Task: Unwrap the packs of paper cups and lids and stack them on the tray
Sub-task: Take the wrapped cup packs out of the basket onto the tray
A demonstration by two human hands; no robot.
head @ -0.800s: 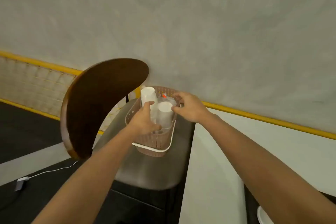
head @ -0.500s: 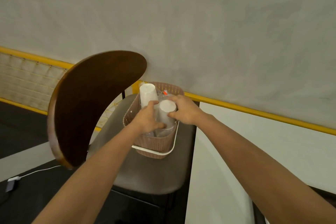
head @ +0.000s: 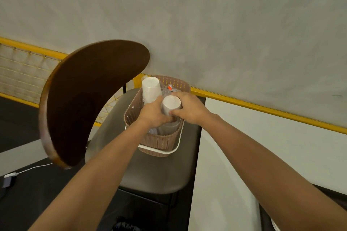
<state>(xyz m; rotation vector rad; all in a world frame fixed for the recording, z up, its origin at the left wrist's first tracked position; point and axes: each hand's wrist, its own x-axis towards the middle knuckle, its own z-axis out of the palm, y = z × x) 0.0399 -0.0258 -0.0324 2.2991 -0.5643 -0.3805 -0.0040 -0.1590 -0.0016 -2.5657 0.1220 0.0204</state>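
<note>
Head view, please: what has altered since the earlier pictures?
— The right hand (head: 188, 108), formerly at the far rim of the basket (head: 159, 151), has closed in. It and the left hand (head: 153, 113) now both grip the shorter cup stack (head: 171, 102), fingers curled round its sides from either flank. The stack stands upright inside the basket, just beside the taller cup stack (head: 151, 88).
— Meaning for the task?
— In my judgement the stack is secured, for lifting out or for stripping its wrap. Whether film still covers it cannot be told.
— Surroundings and obstructions?
— The basket sits on the chair seat (head: 155, 170). The chair back (head: 90, 99) looms near the left forearm. An orange item (head: 169, 87), unidentified, lies behind the stacks
</note>
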